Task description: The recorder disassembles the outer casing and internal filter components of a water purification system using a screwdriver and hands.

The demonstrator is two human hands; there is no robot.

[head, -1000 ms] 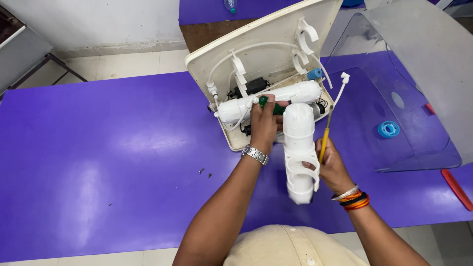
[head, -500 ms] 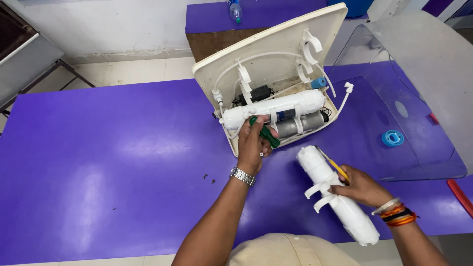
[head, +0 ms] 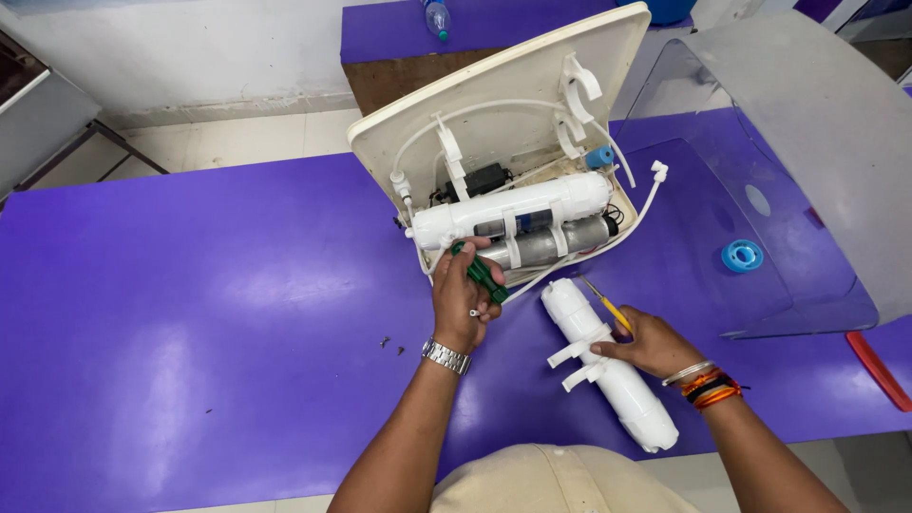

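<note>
Gripping a green-handled screwdriver (head: 485, 275), my left hand (head: 464, 304) works at the open purifier housing (head: 503, 114). My right hand (head: 646, 342) holds a yellow screwdriver (head: 608, 306) and steadies one white filter cartridge (head: 608, 366), already out on the purple surface (head: 190, 313); two cartridges remain mounted.

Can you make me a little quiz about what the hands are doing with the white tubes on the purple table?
1. True or false: the left hand grips a green-handled screwdriver.
2. What lies under the right hand: A a white filter cartridge, B a blue roll, C a bottle?
3. What colour is the thin tool by the right hand?

Key: 1 true. 2 A. 3 yellow.
</note>
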